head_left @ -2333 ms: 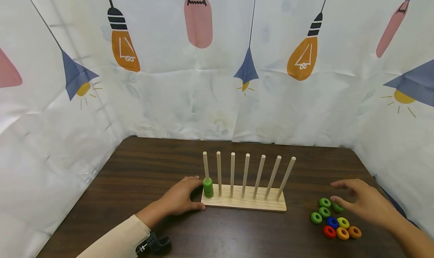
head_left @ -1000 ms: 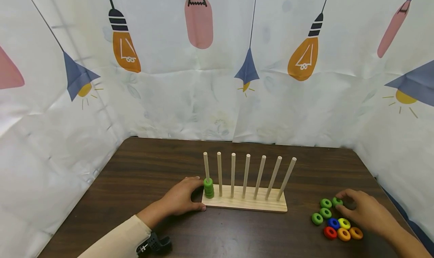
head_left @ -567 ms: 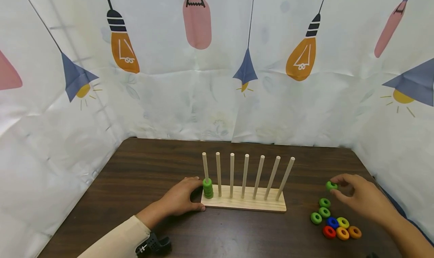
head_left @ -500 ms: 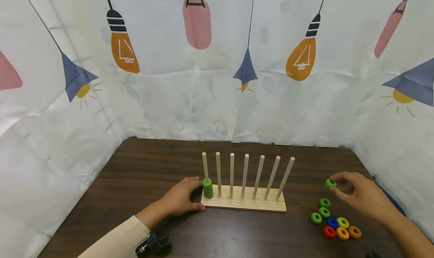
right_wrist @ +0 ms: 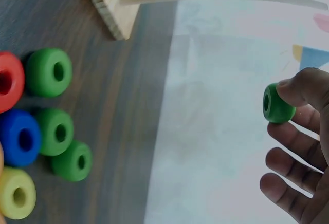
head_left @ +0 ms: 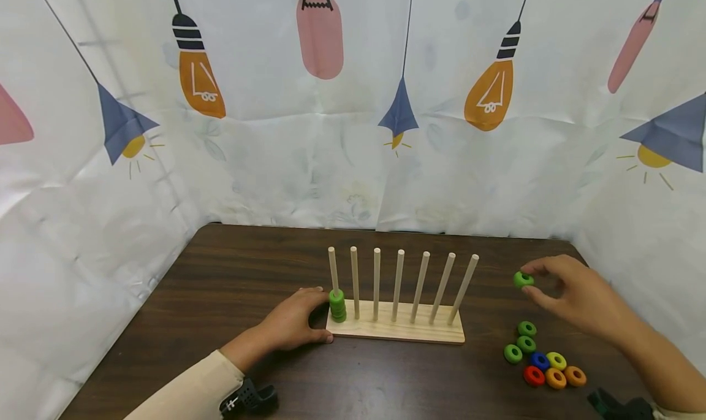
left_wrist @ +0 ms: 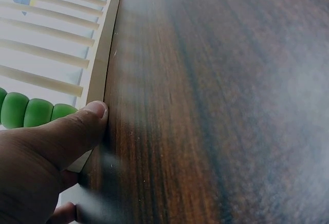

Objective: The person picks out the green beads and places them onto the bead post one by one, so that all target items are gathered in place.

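A wooden peg stand (head_left: 394, 325) with a row of upright pegs sits mid-table; several green beads (head_left: 337, 306) are stacked on its leftmost peg. My left hand (head_left: 292, 322) grips the left end of the base, the thumb on its front edge as the left wrist view shows. Raised above the table at the right, my right hand (head_left: 573, 291) pinches a green bead (head_left: 523, 279) between thumb and index finger. The right wrist view shows the hole of this held bead (right_wrist: 277, 104) and the other fingers spread apart below it.
Below the right hand lie loose beads: green ones (head_left: 526, 344), a blue one (head_left: 539, 362), a yellow one (head_left: 556, 361), a red one (head_left: 533, 376) and orange ones (head_left: 555, 378). The brown table (head_left: 265, 254) meets a printed white sheet (head_left: 265, 175) behind.
My right hand reached down to the loose beads, took the green bead from the group's far right, then lifted it and carried it up and leftward. The left hand and peg stand stayed put.
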`<control>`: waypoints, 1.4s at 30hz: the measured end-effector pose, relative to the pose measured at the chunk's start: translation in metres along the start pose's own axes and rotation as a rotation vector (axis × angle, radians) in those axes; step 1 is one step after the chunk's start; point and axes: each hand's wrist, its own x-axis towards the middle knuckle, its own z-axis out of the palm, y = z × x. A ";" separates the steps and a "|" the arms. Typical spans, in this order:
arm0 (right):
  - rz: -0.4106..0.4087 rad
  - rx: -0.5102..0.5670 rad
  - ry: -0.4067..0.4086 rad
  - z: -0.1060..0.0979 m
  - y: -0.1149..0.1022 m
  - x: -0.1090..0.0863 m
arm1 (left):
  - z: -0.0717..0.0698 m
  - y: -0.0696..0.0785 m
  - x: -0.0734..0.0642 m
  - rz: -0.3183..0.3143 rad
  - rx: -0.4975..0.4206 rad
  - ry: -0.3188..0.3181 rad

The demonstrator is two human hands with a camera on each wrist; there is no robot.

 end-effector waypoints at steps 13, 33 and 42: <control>-0.093 0.004 0.022 -0.014 -0.023 0.024 | -0.001 0.000 0.000 0.004 0.007 0.003; -0.195 0.061 0.087 -0.031 -0.052 0.052 | 0.000 0.000 0.001 0.007 0.000 0.011; -0.245 0.083 0.107 -0.033 -0.059 0.060 | 0.001 -0.002 0.000 0.010 0.002 0.013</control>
